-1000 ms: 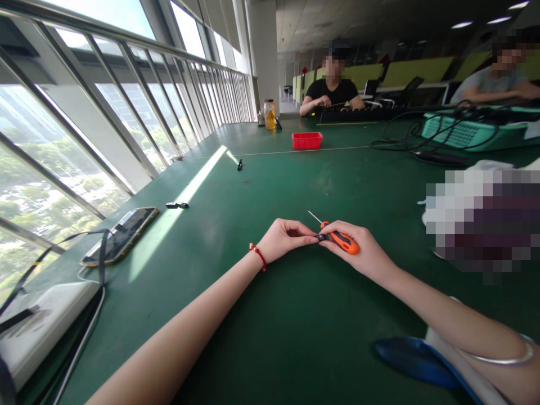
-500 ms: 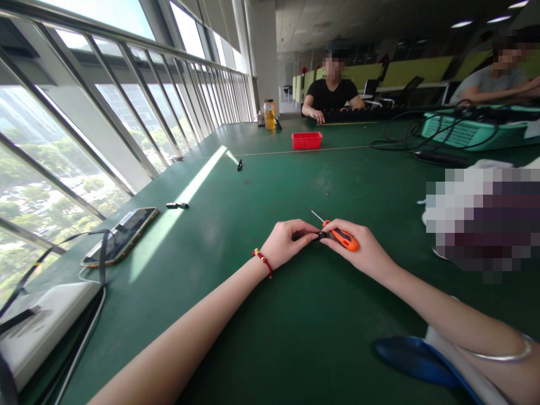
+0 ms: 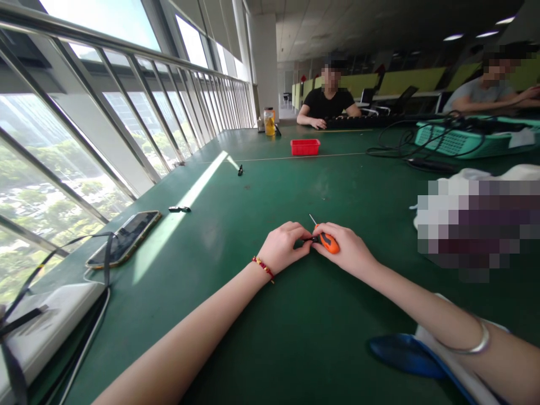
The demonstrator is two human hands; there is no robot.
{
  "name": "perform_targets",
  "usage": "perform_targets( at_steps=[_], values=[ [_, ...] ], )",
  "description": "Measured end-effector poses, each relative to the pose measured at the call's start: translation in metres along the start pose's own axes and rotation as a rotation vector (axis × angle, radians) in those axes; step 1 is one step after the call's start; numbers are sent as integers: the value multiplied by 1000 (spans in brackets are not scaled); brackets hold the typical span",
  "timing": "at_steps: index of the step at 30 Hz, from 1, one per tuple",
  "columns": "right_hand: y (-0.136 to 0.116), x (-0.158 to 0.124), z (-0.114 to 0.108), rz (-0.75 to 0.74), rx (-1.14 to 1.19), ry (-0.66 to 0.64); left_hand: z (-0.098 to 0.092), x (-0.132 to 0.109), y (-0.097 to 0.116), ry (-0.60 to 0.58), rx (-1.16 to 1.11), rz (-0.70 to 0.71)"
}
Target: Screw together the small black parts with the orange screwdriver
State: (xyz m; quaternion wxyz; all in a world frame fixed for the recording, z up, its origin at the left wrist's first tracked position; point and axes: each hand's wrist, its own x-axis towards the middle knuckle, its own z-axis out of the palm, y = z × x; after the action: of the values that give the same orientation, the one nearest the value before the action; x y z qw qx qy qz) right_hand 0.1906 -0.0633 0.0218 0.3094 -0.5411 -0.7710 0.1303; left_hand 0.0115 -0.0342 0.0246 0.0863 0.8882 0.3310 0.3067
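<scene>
Both my hands rest together on the green table (image 3: 261,315). My right hand (image 3: 343,250) is closed round an orange-handled screwdriver (image 3: 327,242), whose thin metal shaft points up and to the left. My left hand (image 3: 282,247), with a red bracelet at the wrist, pinches a small black part (image 3: 311,239) right against the screwdriver's handle. The fingertips of both hands meet at that part.
A phone (image 3: 124,236) with a cable lies at the left by the window rail. Small black parts (image 3: 179,209) and a red tray (image 3: 305,147) sit farther out. Two other people sit at the far end. Cables and a teal device (image 3: 459,140) are at the right.
Both hands have drawn a little closer together and the view has shifted slightly; less of the screwdriver's handle shows under my right hand.
</scene>
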Motion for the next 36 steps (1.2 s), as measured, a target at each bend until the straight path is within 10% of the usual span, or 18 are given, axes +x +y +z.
perform_targets(
  at_steps=[6,36],
  values=[
    [-17,24,-10,3,-241,-194,-6,2,-9,-45,175,58],
    [10,37,11,9,-244,29,-8,1,-21,100,181,-55]
  ],
)
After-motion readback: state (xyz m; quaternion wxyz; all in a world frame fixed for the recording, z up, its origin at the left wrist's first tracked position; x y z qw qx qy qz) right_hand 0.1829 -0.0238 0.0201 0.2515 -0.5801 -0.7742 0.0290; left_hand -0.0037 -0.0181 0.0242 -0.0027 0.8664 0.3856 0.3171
